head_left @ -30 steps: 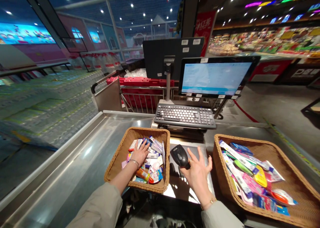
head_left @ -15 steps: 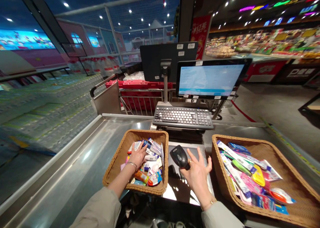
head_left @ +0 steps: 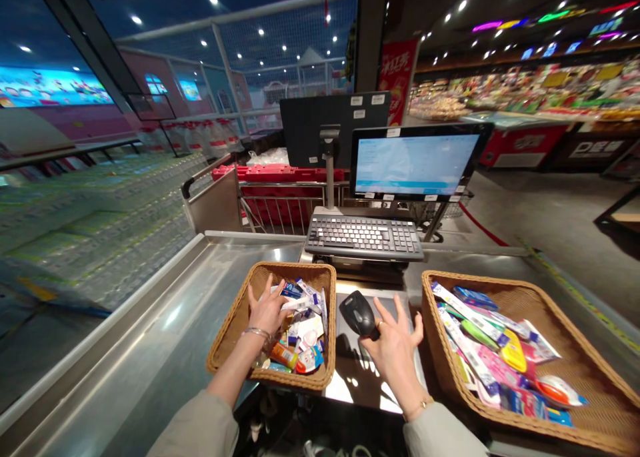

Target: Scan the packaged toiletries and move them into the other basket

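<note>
My left hand (head_left: 267,307) reaches into the left wicker basket (head_left: 214,362), its fingers spread over the packets inside. A white carton (head_left: 296,303) lies beside its fingertips; whether they touch is unclear. Around the hand are a dark blue box (head_left: 290,289), an orange-labelled tube (head_left: 283,355) and a blue-and-red blister pack (head_left: 310,359). Between the baskets, my right hand (head_left: 397,337) pinches the handle of a black barcode scanner (head_left: 358,313) with thumb and forefinger, the other fingers raised. The scanner's head is over the bright counter plate (head_left: 345,383).
On the right, another wicker basket (head_left: 595,393) holds toothbrush packs and small packets. Ahead stand a keyboard (head_left: 364,235), a lit monitor (head_left: 415,162) and a second screen's dark back (head_left: 333,127). A metal counter edge (head_left: 125,310) runs along the left, near stacked bottle packs (head_left: 100,223).
My left hand has shifted left within the basket, uncovering more of the dark blue box. My right hand and the scanner stay nearly where they were. The view has tilted slightly.
</note>
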Available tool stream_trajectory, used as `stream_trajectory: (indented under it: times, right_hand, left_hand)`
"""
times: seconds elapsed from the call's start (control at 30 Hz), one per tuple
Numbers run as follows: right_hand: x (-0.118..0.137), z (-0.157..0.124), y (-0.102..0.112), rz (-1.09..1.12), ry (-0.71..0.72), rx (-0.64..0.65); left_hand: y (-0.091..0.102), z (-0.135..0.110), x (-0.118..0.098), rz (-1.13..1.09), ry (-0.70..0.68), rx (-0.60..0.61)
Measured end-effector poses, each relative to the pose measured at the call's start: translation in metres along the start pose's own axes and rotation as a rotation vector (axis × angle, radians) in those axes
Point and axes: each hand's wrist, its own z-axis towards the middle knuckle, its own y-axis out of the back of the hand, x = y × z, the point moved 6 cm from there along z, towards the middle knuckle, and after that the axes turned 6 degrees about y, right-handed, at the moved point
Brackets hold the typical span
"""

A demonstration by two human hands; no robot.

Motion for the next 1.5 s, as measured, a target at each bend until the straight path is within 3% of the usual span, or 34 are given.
stream_trajectory:
  times: [0.27,0.83,1.03,1.5]
  right_hand:
    - [0.000,0.003,0.008,0.030,-0.007,0.007]
    - [-0.011,0.000,0.008,0.073,-0.023,0.067]
    - [-0.008,0.001,0.012,0.062,-0.047,0.097]
    - [-0.011,0.004,0.018,0.086,-0.081,0.081]
  left_hand:
    - [0.027,0.001,-0.030,-0.079,0.026,-0.109]
    - [0.045,0.013,-0.088,-0.114,-0.055,-0.220]
    - [0.041,0.015,-0.096,-0.140,-0.079,-0.269]
    - [0.035,0.023,-0.105,-0.171,-0.091,-0.254]
